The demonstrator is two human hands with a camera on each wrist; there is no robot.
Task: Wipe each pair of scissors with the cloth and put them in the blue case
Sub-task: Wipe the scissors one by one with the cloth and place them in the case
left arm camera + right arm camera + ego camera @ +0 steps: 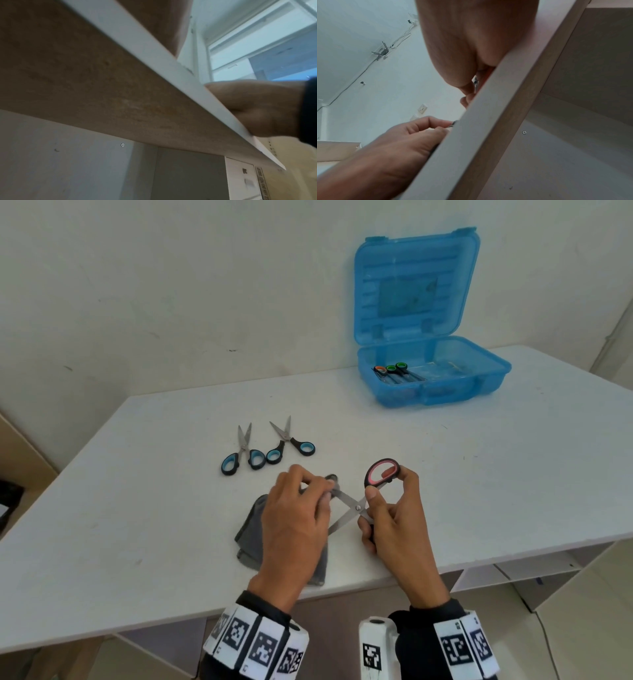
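The right hand [394, 518] grips the red-handled scissors [363, 498] by their handles, blades spread wide apart, just above the near edge of the white table [513, 474]. The left hand [294, 522] pinches a fold of the grey cloth [248, 537] around the farther blade, its fingers curled tight on the fabric; the rest of the cloth lies under that hand on the tabletop. Just behind the hands sit two blue-handled scissors [243, 451] [291, 443] side by side, partly open, apart from each other. Well off at the far right stands the blue case [435, 371], lid upright against the wall, with several scissors already inside at its left end. Both wrist views look up from under the table — the table's edge hides the fingers and the scissors almost entirely, leaving only the right hand's heel in the left-wrist view.
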